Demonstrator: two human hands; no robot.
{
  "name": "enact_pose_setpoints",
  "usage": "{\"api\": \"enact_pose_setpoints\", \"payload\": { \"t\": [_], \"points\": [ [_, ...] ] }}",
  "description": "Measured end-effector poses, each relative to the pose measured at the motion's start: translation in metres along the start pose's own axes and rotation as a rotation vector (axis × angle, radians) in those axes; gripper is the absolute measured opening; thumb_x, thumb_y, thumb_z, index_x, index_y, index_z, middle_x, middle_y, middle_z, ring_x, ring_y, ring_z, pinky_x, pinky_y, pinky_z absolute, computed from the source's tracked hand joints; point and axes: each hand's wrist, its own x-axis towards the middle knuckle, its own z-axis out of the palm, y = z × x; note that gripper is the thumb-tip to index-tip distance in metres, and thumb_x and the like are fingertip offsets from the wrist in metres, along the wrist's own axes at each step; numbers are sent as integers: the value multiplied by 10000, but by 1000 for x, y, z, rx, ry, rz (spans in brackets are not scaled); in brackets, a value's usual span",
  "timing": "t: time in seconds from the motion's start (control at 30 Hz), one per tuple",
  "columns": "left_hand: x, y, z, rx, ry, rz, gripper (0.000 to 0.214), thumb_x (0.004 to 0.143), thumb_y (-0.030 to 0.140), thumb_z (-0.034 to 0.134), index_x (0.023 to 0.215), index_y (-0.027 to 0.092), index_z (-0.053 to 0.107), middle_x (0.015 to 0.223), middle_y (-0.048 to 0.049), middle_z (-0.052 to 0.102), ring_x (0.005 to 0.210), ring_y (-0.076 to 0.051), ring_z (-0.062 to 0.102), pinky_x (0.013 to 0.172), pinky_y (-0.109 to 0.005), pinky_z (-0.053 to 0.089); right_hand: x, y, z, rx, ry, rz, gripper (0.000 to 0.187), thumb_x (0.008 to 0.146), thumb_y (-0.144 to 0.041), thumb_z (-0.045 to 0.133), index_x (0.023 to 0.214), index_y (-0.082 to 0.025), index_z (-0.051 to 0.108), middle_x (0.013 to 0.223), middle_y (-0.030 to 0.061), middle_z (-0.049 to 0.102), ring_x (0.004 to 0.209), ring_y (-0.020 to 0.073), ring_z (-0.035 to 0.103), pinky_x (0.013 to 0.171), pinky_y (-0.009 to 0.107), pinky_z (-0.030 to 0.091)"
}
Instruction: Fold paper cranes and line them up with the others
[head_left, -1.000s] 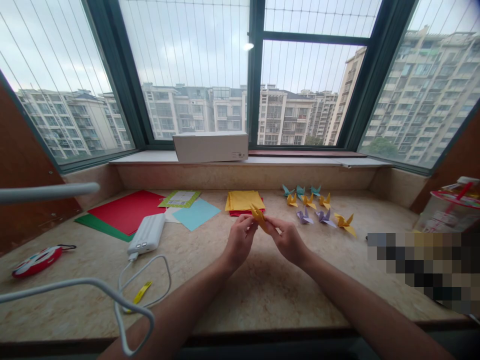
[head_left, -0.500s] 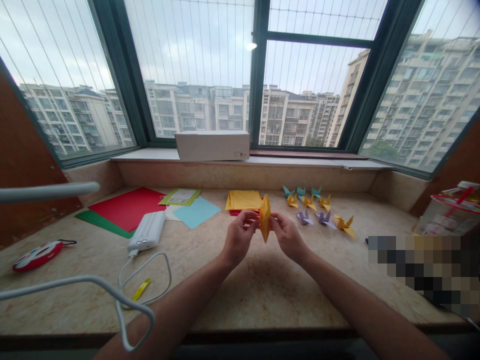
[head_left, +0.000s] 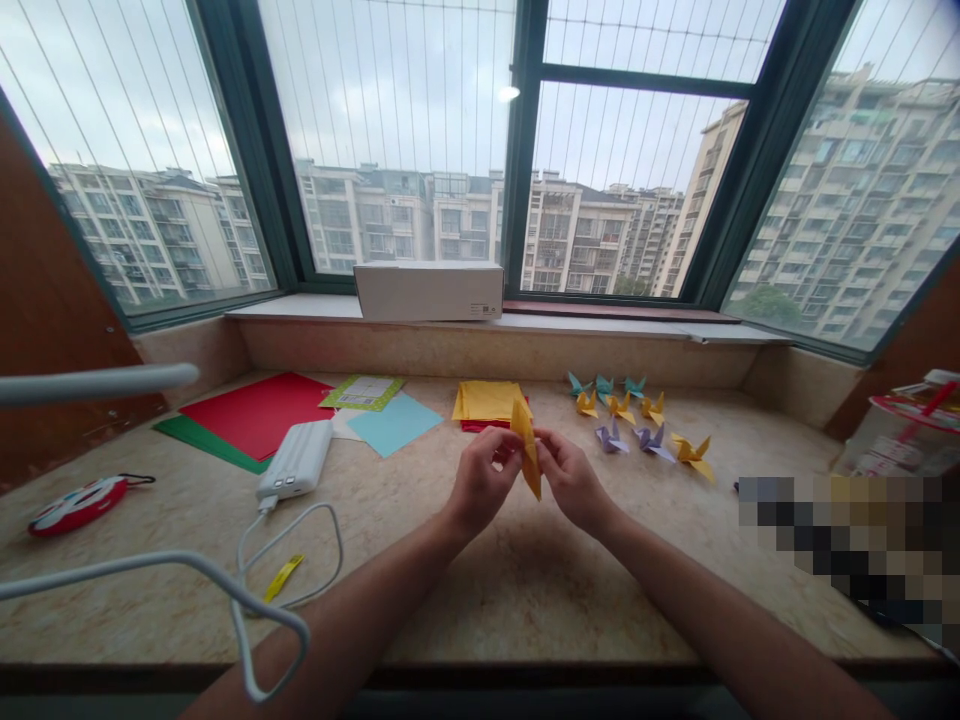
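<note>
A folded piece of yellow paper (head_left: 527, 448) stands on end, long and pointed, above the marble sill. My left hand (head_left: 480, 484) pinches its left side with thumb and fingers. My right hand (head_left: 574, 480) pinches its right side. Both hands are closed on the paper, a little above the surface. Behind them lies a stack of yellow sheets (head_left: 487, 400) on a red sheet. To the right stand several small folded paper cranes (head_left: 630, 415) in teal, yellow and purple.
Red paper (head_left: 259, 412) over green, a light blue sheet (head_left: 394, 424), a white power bank (head_left: 296, 460) with its looping cable (head_left: 289, 560), and a red round object (head_left: 79, 503) lie left. A white box (head_left: 429, 290) sits on the ledge. A plastic container (head_left: 904, 430) stands right.
The yellow paper was turned from lying low and slanted between my fingers to standing upright, then tipped slightly. Both hands stayed pinched on it and rose a little.
</note>
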Motion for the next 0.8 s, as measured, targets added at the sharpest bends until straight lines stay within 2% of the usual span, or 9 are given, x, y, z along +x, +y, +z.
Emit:
{"api": "enact_pose_setpoints", "payload": {
  "t": [0.07, 0.17, 0.27, 0.47, 0.67, 0.8],
  "points": [
    [-1, 3, -1, -24, -13, 5, 117, 874, 241, 588, 848, 167, 675, 848, -62, 658, 765, -165, 631, 686, -260, 530, 0, -1, 0, 104, 10, 42, 375, 891, -453, 576, 1166, -211, 496, 802, 17, 705, 678, 172, 650, 625, 291, 526],
    [-2, 5, 0, -98, -46, -33, 199, 911, 312, 550, 912, 155, 672, 887, -78, 657, 795, -175, 647, 693, -269, 546, 0, -1, 0, 190, 35, 86, 345, 858, -460, 621, 1068, -230, 472, 777, -2, 708, 618, 160, 643, 577, 275, 512],
    [-3, 4, 2, -126, -37, -83, 193, 885, 334, 600, 891, 147, 648, 869, -66, 653, 782, -169, 650, 683, -266, 547, 1, -1, 0, 188, 31, 70, 297, 843, -464, 639, 948, -219, 509, 775, 0, 703, 671, 163, 656, 628, 274, 513],
    [-2, 1, 4, -133, 2, -116, 158, 853, 310, 649, 872, 157, 617, 849, -29, 659, 744, -140, 635, 662, -241, 519, -2, -3, 3, 183, 19, 34, 278, 860, -452, 624, 981, -209, 566, 860, 28, 709, 789, 178, 675, 730, 289, 527],
    [-1, 0, 2, -62, 21, -77, 129, 861, 285, 637, 884, 159, 651, 846, -33, 666, 735, -141, 631, 639, -235, 504, -5, -2, 3, 100, 39, -24, 272, 876, -439, 606, 1025, -211, 596, 943, 57, 711, 891, 202, 672, 783, 318, 524],
    [-1, 2, 0, -21, 11, -34, 155, 877, 293, 617, 860, 154, 683, 843, -50, 659, 747, -151, 635, 654, -247, 517, -4, 0, 0, -100, 86, -74, 282, 879, -425, 614, 1046, -198, 621, 965, 74, 703, 793, 190, 655, 702, 312, 516]
  ]
}}
